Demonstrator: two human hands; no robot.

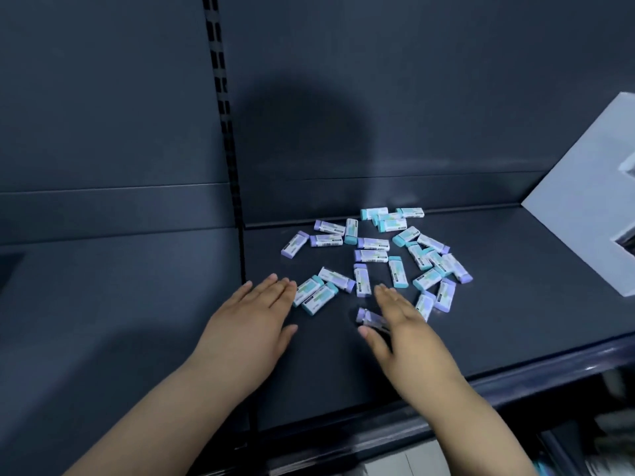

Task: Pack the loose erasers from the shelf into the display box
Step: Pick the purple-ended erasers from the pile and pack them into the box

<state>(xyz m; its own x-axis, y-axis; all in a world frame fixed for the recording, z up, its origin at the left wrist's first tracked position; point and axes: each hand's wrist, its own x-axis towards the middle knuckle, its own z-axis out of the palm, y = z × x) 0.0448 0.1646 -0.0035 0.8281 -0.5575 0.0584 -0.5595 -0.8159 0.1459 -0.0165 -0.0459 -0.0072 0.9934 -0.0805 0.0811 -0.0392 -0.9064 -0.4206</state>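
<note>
Dark blue-grey metal shelf (498, 321), matt and smooth, with a rounded front lip, backed by a flat panel (429, 80) of the same colour. Left of the eraser scatter, a vertical slotted upright (225, 132) splitting the panel into two bays. Behind the scatter, on the panel, a broad soft shadow (302, 139). In the middle of the shelf, toward its back edge, more than twenty loose erasers (371, 255): small rectangular blocks, each in a glossy white paper sleeve with fine print, one end bare in teal or pale purple, lying flat at all angles, some touching, a few overlapping at the scatter's right side. Right of the scatter and well apart from it, a white cardboard display box (577, 218), smooth-faced, tilted, with angular cut-outs, partly cut off by the frame edge; interior not visible. Just in front of the scatter, two bare hands, palms down. Left hand (251, 321) at the scatter's near-left edge, released, fingers straight and together, tips just beside two teal-ended erasers (314, 293), gripping nothing. Right hand (409, 334) at the scatter's near edge, likewise released, fingers straight, extended in among the erasers; one blurred purple-ended eraser (369, 317) between thumb and forefinger, contact impossible to tell. Below the front lip, blurred pale shapes, too unclear to name.
</note>
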